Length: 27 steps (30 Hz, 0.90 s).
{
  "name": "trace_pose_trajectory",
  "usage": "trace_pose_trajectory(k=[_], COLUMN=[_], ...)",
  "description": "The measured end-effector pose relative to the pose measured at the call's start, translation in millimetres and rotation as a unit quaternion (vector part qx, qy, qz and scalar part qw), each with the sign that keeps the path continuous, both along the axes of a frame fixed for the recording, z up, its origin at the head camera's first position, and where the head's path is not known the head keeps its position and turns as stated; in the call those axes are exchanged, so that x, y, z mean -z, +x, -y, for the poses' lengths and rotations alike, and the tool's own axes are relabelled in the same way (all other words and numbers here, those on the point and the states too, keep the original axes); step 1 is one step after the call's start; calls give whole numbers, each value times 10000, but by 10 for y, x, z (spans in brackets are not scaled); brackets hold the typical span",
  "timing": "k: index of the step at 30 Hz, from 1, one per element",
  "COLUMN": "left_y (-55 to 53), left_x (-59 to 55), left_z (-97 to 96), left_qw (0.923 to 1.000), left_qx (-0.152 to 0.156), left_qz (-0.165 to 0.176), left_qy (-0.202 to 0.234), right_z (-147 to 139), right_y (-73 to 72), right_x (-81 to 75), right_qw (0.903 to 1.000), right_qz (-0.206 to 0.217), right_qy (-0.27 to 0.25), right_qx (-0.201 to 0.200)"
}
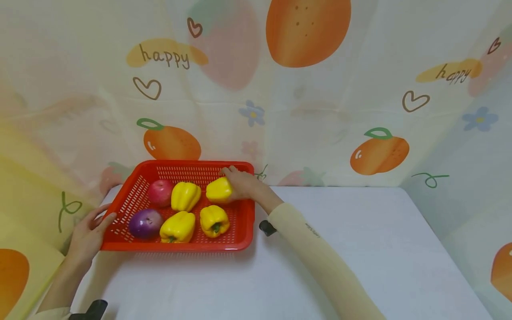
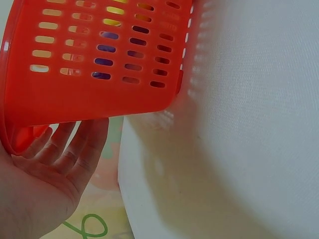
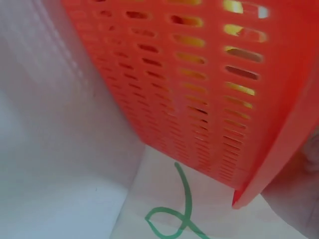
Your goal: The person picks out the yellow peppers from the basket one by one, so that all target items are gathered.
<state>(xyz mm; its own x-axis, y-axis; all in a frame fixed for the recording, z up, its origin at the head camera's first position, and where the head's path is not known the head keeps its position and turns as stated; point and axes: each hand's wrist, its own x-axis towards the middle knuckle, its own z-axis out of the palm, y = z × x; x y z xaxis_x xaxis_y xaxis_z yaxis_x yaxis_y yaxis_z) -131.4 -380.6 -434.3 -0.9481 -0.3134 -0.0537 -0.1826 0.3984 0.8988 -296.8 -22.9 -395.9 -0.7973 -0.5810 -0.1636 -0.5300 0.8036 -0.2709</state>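
Observation:
A red slatted plastic basket (image 1: 244, 244) stands on the white table. My left hand (image 1: 86, 235) grips its left rim, thumb over the top; in the left wrist view the fingers (image 2: 82, 154) lie along the outer wall. Reaching in over the right side, my right hand (image 1: 240, 183) holds a yellow bell pepper (image 1: 218, 190) near the back right corner. Its palm side is partly hidden. Three more yellow bell peppers, one at the back (image 1: 186, 196), one in front (image 1: 178, 227) and one at the right (image 1: 214, 221), lie inside.
Left in the basket are a reddish-pink round fruit (image 1: 160, 192) and a glossy purple round vegetable (image 1: 146, 223). White tabletop (image 1: 352, 240) stretches to the right. A fruit-printed cloth (image 1: 304, 115) hangs behind and at both sides, close to the basket's back.

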Motion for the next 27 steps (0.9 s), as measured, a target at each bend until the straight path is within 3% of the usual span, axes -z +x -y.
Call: trace_pose_trajectory(k=[6,13,21,27], left_y=[6,-2,-1,11], left_x=[8,19,25,23], left_z=[-6,1,-11,-3], left_qw=[10000,9997,9988,9980], left_qx=[15,28,26,15], left_qz=[-40,-92,-122,-191], left_qy=[71,229,471,603], right_z=[-53,-136,-259,-376], right_y=[29,74,172,239], right_x=[-29,-40,-125,-240], right_qw=[9972,9948,9820,9770], right_qz=[101,46,137,26], right_qy=[-735,-1018,-1879,-2120], right_qx=[1,31,-114,-245])
